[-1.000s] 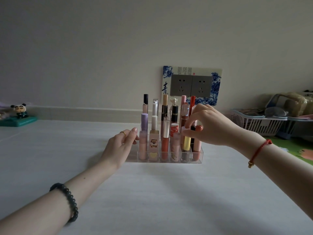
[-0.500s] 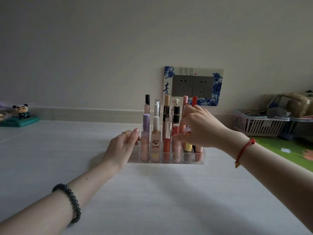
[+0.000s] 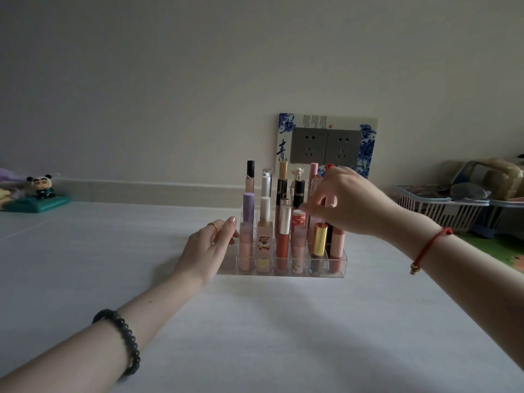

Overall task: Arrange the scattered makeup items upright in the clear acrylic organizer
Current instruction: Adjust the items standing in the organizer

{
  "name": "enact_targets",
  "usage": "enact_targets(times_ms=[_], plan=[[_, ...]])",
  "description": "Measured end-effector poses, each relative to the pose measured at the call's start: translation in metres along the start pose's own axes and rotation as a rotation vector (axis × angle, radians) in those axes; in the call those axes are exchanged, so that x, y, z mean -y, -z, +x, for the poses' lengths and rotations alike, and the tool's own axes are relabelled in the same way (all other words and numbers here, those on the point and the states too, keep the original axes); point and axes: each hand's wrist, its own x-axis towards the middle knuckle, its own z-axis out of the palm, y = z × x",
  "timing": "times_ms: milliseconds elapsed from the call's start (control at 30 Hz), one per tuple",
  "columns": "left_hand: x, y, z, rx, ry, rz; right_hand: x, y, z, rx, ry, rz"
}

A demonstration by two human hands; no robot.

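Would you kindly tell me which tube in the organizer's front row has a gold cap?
The tube second from the right: its cap is shiny gold, while the others' caps are pink, white or silver.

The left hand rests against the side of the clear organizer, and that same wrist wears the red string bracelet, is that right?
Not quite. In the head view the left hand rests against the side of the clear organizer, but that wrist wears a dark bead bracelet; the red string bracelet is on the right wrist.
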Motion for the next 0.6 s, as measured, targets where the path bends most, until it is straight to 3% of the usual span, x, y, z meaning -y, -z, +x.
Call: enact_targets(times_ms=[133,267,433,600], plan=[[0.003,0.000,0.002,-0.011,0.004,-0.023,-0.015,0.022,0.008,-0.145,-0.073,0.114],[0.007,-0.002,0.004,-0.017,0.019,-0.053,-0.033,0.032,0.016,-0.165,-0.115,0.126],[0.011,-0.002,0.007,-0.025,0.035,-0.075,-0.048,0.034,0.029,-0.065,-0.100,0.110],[0.015,-0.003,0.009,-0.044,0.066,-0.093,-0.053,0.028,0.041,0.177,-0.071,0.046]])
